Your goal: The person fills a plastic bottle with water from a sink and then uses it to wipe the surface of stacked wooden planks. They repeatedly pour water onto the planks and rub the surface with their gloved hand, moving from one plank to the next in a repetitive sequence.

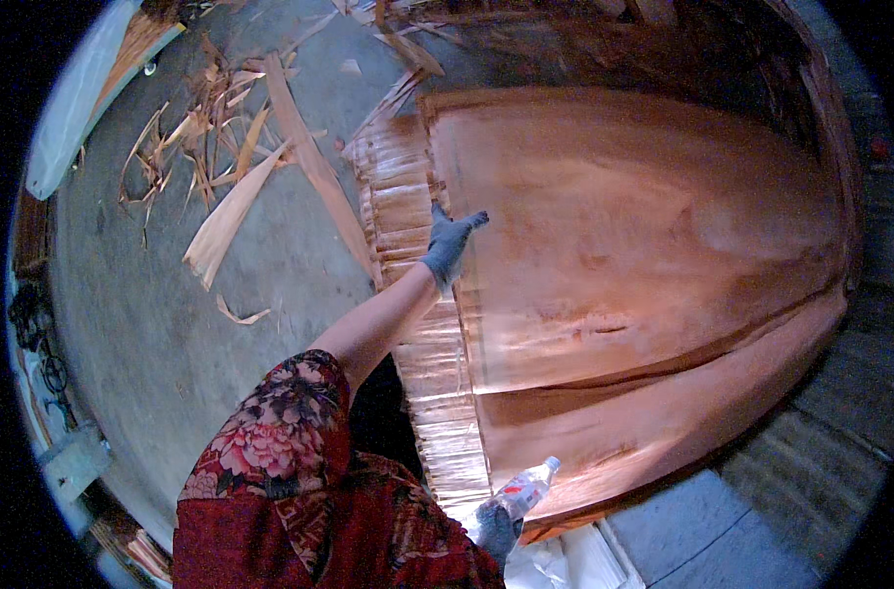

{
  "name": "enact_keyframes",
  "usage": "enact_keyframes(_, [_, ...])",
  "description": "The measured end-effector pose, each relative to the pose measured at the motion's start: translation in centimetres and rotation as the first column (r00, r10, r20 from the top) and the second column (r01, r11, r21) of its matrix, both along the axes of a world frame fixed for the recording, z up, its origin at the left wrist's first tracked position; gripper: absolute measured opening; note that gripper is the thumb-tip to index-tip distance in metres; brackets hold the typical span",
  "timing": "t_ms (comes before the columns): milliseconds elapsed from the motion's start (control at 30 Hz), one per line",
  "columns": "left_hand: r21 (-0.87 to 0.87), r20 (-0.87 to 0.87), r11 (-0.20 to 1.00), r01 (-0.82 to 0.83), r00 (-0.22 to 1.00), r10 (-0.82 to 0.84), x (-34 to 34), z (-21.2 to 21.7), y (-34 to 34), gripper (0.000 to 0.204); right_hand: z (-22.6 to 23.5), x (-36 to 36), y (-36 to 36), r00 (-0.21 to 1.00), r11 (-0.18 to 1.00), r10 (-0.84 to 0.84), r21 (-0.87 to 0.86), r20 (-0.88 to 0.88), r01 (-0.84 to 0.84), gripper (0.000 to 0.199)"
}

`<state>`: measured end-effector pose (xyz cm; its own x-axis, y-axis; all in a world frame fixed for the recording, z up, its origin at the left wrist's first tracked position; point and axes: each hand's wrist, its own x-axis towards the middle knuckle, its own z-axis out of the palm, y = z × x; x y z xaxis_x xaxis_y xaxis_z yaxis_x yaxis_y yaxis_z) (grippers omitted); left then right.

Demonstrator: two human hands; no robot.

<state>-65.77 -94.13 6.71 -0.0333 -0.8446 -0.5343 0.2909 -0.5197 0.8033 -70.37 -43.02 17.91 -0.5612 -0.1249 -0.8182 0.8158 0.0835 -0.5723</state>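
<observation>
My left hand [449, 245], in a grey-blue glove, reaches across the scene on an outstretched arm. It rests, fingers apart, near the left edge of a large reddish-brown sheet [643, 226] that looks like wood veneer. Along that edge runs a pale, ridged strip [432, 393] of what look like layered sheet ends. Lower down, my gloved right hand [496, 530] is closed round a clear plastic bottle [530, 488]. The bottle is tilted, its capped end up and to the right, with red marks on its side. Part of the right hand is hidden behind my red floral clothing.
Torn veneer strips [236, 211] lie scattered on the grey floor [172, 344] to the left. Another veneer sheet [702, 402] overlaps along the near side. White sheets [574, 560] lie below the bottle, beside a grey-blue flat surface [702, 530]. A dark gap [383, 412] opens beside the ridged strip.
</observation>
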Motion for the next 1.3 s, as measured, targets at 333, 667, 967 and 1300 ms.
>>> enact_keyframes(333, [0.187,-0.336,0.916,0.356,0.899,-0.281,2.2,-1.8,-3.7,0.034,-1.9,0.4,0.2,0.990,0.993,-0.071,-0.083,0.120,0.082,0.033])
enact_keyframes(667, [-0.194,0.051,0.883,0.427,0.903,-0.426,1.3,1.4,-2.5,0.027,-1.8,0.6,-1.8,0.932,0.940,0.332,0.130,-0.143,-0.315,0.046])
enact_keyframes(967, [-0.017,-0.166,0.920,0.391,0.906,-0.389,2.3,0.1,-3.6,0.043,10.1,-8.1,-10.9,-0.440,-0.132,0.897,0.935,-0.028,-0.330,0.077])
enact_keyframes(1300, [0.046,-0.644,0.929,0.367,0.722,-0.253,2.9,2.9,-4.6,0.049,18.6,-13.5,-26.5,-0.734,-0.146,0.663,0.987,0.147,0.065,0.063])
